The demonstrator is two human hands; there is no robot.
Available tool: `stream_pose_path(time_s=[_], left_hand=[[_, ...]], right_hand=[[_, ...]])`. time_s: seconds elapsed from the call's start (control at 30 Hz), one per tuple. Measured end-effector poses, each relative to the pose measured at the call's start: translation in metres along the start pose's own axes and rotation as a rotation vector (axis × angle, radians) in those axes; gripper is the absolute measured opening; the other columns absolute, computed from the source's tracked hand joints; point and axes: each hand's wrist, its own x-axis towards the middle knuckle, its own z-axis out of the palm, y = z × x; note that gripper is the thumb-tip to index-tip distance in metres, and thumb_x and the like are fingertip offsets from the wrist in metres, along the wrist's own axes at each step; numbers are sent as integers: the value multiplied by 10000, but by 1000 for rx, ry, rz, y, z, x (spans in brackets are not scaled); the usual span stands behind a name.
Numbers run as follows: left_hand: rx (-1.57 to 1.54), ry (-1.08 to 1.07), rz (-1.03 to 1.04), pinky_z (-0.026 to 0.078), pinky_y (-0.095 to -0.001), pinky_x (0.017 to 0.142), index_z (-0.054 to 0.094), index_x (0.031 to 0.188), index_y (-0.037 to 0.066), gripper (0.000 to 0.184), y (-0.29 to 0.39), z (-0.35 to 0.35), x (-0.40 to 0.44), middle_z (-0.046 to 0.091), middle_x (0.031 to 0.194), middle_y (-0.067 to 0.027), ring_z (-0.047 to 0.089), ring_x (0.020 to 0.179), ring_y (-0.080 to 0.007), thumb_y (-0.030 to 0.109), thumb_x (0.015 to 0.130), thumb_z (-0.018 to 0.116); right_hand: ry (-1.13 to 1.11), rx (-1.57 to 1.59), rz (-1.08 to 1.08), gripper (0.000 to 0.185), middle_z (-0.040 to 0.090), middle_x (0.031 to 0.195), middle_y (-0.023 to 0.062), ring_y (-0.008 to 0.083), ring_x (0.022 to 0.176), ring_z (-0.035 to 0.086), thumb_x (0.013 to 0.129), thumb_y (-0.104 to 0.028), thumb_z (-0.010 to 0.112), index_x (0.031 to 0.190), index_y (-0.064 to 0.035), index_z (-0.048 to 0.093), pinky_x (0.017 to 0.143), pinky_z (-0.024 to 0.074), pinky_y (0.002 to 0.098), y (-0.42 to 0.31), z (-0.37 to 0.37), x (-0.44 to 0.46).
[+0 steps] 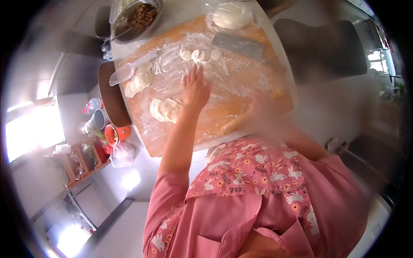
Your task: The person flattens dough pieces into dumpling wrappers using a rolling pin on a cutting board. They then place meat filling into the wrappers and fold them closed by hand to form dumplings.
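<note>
My left hand [197, 88] is over the floured wooden board [172, 135], its fingers stretched toward a short row of small dough pieces [200, 55] and nothing visible in it. My right hand [263, 107], smeared by motion, is at the right part of the board, over a wooden rolling pin [233, 124]; whether its fingers grip the pin is not clear. Flat round dough wrappers [165, 110] lie overlapping left of my left forearm. More wrappers [139, 84] lie farther up the left side, beside a translucent scoop [122, 74].
A metal scraper [238, 44] lies on the board's upper right, below a plastic bag of dough [231, 16]. A bowl of brown filling [143, 16] stands at the upper left. Dark chair [320, 47] at right; brown chair [111, 94] and orange container [117, 134] at left.
</note>
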Motion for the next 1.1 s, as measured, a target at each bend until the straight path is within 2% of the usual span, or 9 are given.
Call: stream_pose_path(time_s=[0.1,0.13,0.2,0.27,0.37,0.5,0.7,0.8,1.1], left_hand=[[-20,185,5,176,-476,1129,289,1406,-10,656,7,91,20,238,1490,-210,199,1394,-341,364,903,481],[18,-173,-19,195,-466,1127,296,1400,-15,658,53,41,-3,243,1484,-216,194,1394,-351,370,899,478],[-94,-275,162,212,-435,1122,298,1407,9,644,77,58,-36,286,1464,-217,255,1373,-340,360,899,479],[-358,129,505,411,-454,921,517,1191,-20,492,73,119,-84,494,1241,-247,478,1163,-378,266,810,642],[-236,20,509,472,-394,876,376,1357,63,559,72,123,-69,467,1309,-221,541,1112,-330,268,860,531],[-655,-346,-35,489,-402,787,592,1062,7,329,88,64,-14,628,1005,-219,609,929,-360,178,781,580],[-468,-178,134,479,-432,681,630,806,-3,160,81,58,-33,638,796,-219,610,764,-380,144,744,608],[-461,-143,-122,476,-433,680,641,792,17,131,81,75,-38,645,821,-209,615,788,-375,134,745,605],[-308,-423,40,485,-463,772,658,880,56,256,62,56,-37,662,892,-189,627,873,-376,278,761,614]], right_hand=[[67,31,130,432,510,1263,136,330,1163,478,775,-112,545,1202,-52,516,945,393,424,24,7,7],[68,31,129,432,510,1263,136,330,1163,478,775,-112,545,1202,-52,516,945,393,424,28,6,9],[91,-117,37,462,506,1273,136,324,1175,473,761,-105,541,1218,-48,503,969,379,428,31,2,11],[67,-162,47,468,504,1277,142,324,1176,473,763,-102,539,1225,-41,497,977,374,428,16,-11,16],[31,-154,25,474,495,1288,153,326,1183,470,769,-98,536,1235,-29,487,988,366,428,11,-7,36],[62,-105,125,460,479,1301,172,344,1196,456,789,-93,522,1241,-18,482,997,358,437,14,13,81],[45,-135,-41,551,430,1337,178,351,1227,411,753,-120,601,1271,-8,452,1014,349,450,15,7,20],[36,-119,30,599,405,1366,165,344,1261,379,748,-153,624,1298,-14,430,1027,342,443,13,17,43],[-6,-247,-46,600,412,1387,137,293,1312,345,799,-275,596,1316,-25,420,1025,323,448,16,14,0]])
